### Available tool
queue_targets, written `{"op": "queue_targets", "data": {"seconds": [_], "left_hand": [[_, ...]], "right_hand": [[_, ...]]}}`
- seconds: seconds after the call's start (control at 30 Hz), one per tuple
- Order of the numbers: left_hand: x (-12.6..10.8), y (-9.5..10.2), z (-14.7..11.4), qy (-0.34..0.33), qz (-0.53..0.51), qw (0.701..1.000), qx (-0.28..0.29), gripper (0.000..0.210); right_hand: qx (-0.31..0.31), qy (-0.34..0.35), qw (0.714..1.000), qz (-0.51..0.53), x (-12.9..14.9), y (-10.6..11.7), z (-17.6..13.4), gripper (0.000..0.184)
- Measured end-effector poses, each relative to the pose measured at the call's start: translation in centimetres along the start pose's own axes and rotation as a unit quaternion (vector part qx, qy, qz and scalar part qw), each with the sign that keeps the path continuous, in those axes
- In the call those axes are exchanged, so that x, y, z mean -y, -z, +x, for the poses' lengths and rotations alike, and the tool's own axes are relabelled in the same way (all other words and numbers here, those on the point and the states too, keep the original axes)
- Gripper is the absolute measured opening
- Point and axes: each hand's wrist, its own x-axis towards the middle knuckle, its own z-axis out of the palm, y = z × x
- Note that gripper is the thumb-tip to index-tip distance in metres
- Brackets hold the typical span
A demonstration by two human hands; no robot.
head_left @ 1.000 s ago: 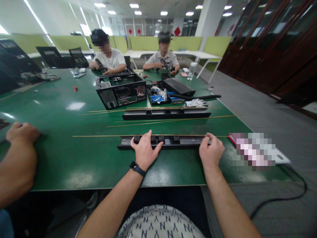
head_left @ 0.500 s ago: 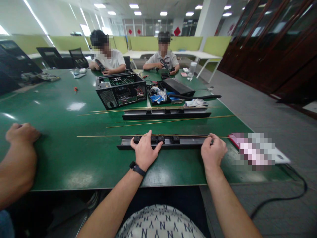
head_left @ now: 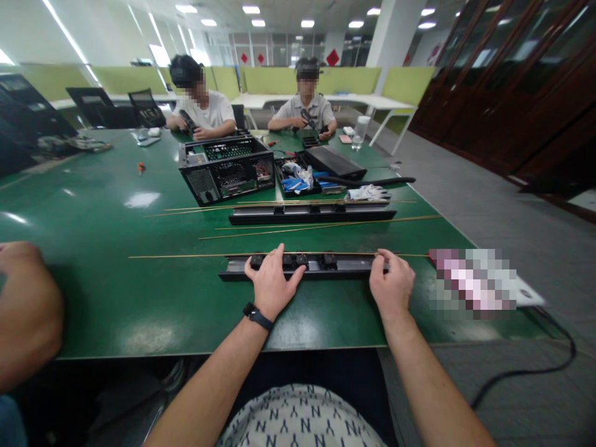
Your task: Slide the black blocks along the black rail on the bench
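Note:
My left hand (head_left: 274,276) lies with fingers spread across a long black and silver rail (head_left: 356,266) on the green table. Several small black blocks (head_left: 329,261) sit along its channel; some are partly covered by that hand. A thin golden rod (head_left: 181,256) runs lengthwise along the rail's far side and sticks out past both ends. My right hand (head_left: 393,279) pinches this rod between thumb and fingers near the rail's right end. Its other fingers are curled in.
Behind lie loose golden rods (head_left: 251,233) and a second rail (head_left: 311,216). Farther back are an opened computer case (head_left: 228,171), a parts tray (head_left: 298,180) and gloves (head_left: 367,194). A blurred-out device (head_left: 531,292) lies right. Another person's arm (head_left: 30,304) is at left; two people sit opposite.
My right hand has moved left, and the rod has slid left with it along the rail. My left hand stays in place. The neighbouring arm at left has shifted left.

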Motion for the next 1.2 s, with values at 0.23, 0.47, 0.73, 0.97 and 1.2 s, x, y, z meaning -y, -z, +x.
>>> {"op": "queue_targets", "data": {"seconds": [0.23, 0.47, 0.73, 0.97, 1.2], "left_hand": [[0.0, 0.0, 0.0, -0.002, -0.006, 1.0, -0.002, 0.068], [-0.1, 0.1, 0.1, -0.001, -0.003, 1.0, 0.002, 0.068], [-0.1, 0.0, 0.0, -0.004, -0.001, 1.0, -0.007, 0.067], [0.0, -0.1, 0.0, -0.007, 0.0, 1.0, -0.012, 0.068], [0.0, -0.1, 0.0, -0.003, -0.001, 1.0, -0.009, 0.067]], "right_hand": [[0.024, 0.044, 0.999, 0.02, 0.9, 0.0, -0.3, 0.035], [0.023, 0.073, 0.996, 0.035, 0.9, -0.1, -0.5, 0.033], [0.053, 0.124, 0.989, 0.056, 2.1, 0.0, -0.9, 0.031], [0.088, 0.148, 0.982, 0.078, 2.4, -0.1, -1.2, 0.036], [0.091, 0.146, 0.982, 0.08, 2.4, -0.2, -1.2, 0.036]]}}
